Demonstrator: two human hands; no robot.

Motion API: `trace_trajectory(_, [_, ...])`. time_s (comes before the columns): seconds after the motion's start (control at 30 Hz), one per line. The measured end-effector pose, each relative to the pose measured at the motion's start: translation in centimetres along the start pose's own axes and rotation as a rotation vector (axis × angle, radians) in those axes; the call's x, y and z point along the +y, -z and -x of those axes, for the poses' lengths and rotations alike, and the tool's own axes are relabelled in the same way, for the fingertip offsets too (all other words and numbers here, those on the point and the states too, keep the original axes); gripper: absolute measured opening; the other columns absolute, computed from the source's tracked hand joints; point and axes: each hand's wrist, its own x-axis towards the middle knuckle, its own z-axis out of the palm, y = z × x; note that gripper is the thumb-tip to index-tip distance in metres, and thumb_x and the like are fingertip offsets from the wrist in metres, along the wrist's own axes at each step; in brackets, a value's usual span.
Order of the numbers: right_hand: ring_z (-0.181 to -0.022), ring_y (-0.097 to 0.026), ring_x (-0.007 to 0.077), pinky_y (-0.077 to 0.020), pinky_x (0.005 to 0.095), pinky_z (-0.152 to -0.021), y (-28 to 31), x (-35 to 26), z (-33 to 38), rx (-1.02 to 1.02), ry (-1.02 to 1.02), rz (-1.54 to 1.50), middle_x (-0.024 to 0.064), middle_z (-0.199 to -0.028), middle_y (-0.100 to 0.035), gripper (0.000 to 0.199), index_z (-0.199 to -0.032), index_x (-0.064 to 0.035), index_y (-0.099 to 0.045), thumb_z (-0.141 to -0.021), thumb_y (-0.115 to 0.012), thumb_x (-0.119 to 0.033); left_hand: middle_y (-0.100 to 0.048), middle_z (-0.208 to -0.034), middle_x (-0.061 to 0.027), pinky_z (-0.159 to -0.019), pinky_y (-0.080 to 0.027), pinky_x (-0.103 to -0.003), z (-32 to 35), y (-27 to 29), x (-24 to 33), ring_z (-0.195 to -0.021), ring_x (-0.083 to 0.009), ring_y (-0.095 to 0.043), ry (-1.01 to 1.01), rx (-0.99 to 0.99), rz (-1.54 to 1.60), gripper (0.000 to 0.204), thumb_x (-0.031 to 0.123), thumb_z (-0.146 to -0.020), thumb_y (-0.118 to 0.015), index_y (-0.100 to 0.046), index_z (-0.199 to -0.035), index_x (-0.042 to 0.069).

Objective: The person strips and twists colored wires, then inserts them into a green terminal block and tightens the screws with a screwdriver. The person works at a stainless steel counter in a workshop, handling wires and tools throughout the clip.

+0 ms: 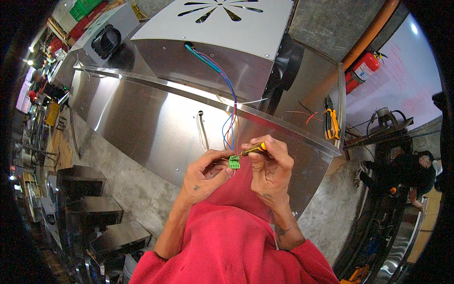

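Between the thumb and fingers of my left hand (207,174) is a small green terminal block (234,163). My right hand (273,170) grips a small screwdriver (254,149) with a yellow and dark handle, its tip at the block's upper side. Blue and red wires (231,97) come down to the block out of a green sleeve (206,61), which leaves a hole in the metal housing (208,71). Whether each wire is seated in the block is too small to tell. White wires (202,130) hang from a hole in the steel panel left of the block.
Pliers (331,120) with orange-black handles and red wire scraps (312,117) lie on the steel ledge at right. Beyond hangs a fire extinguisher (363,71). Another metal housing (101,38) stands far left. Steel boxes (90,208) sit on the floor at left. At right is another person (411,170).
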Motion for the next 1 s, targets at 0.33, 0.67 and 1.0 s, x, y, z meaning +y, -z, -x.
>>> trace_trajectory(0.33, [-0.108, -0.071, 0.0275, -0.0657, 0.0313, -0.087, 0.1, 0.3, 0.1, -0.041, 0.048, 0.011, 0.0194, -0.133, -0.059, 0.068, -0.151, -0.0082, -0.050, -0.092, -0.067, 0.020, -0.065, -0.121, -0.0080, -0.100, -0.056, -0.028, 0.1, -0.2, -0.1, -0.109, -0.0132, -0.068, 0.014, 0.016, -0.003, 0.038, 0.001, -0.099, -0.072, -0.066, -0.137, -0.004])
trace_trajectory(0.67, [-0.106, -0.071, 0.0273, -0.0633, 0.0324, -0.087, 0.7, -0.7, -0.8, -0.189, 0.017, 0.107, 0.0206, -0.124, -0.062, 0.063, -0.152, -0.0111, -0.042, -0.099, -0.063, 0.016, -0.068, -0.118, -0.0082, -0.095, -0.056, -0.027, 0.1, -0.2, 0.0, -0.106, -0.0129, -0.068, -0.020, 0.033, -0.100, 0.038, 0.003, -0.098, -0.075, -0.068, -0.135, -0.003])
trace_trajectory(1.0, [-0.108, -0.071, 0.0298, -0.0614, 0.0367, -0.093, 0.3, 0.4, -1.6, -0.220, -0.098, -0.130, 0.0200, -0.126, -0.068, 0.068, -0.154, -0.0119, -0.047, -0.095, -0.063, 0.017, -0.069, -0.118, -0.0075, -0.098, -0.055, -0.028, -0.1, 0.1, -0.5, -0.108, -0.0139, -0.068, 0.040, 0.002, -0.017, 0.037, 0.005, -0.101, -0.073, -0.068, -0.138, -0.002])
